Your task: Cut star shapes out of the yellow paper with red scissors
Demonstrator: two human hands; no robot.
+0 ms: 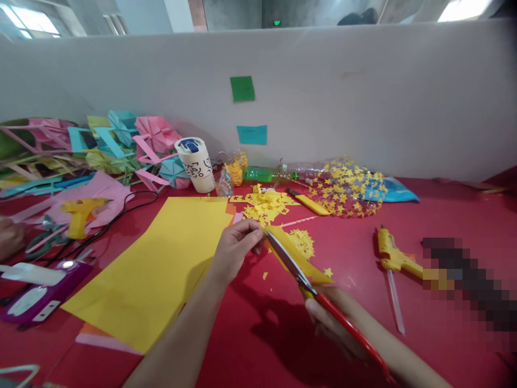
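Observation:
My left hand [236, 249] is closed in a pinch on the far end of a folded-looking yellow paper strip [297, 248]. My right hand [333, 318] grips a pair of scissors [286, 257] with red handles. The blades lie along the strip, their tips close to my left fingertips. Beyond the strip is a small heap of yellow paper stars [302, 242], and one loose star [328, 272] rests by the strip's near end. Farther back is a pile of yellow paper scraps [266, 206]. Large yellow sheets [161, 253] are left of my left hand.
A yellow glue gun [390, 250] stands at right, another glue gun [81, 213] at left near a purple power strip [44, 293] and a person's hand [10, 237]. Behind are a white cup [196, 167], a cutter knife [311, 203], a star-covered bottle [347, 188] and folded paper pieces [155, 134].

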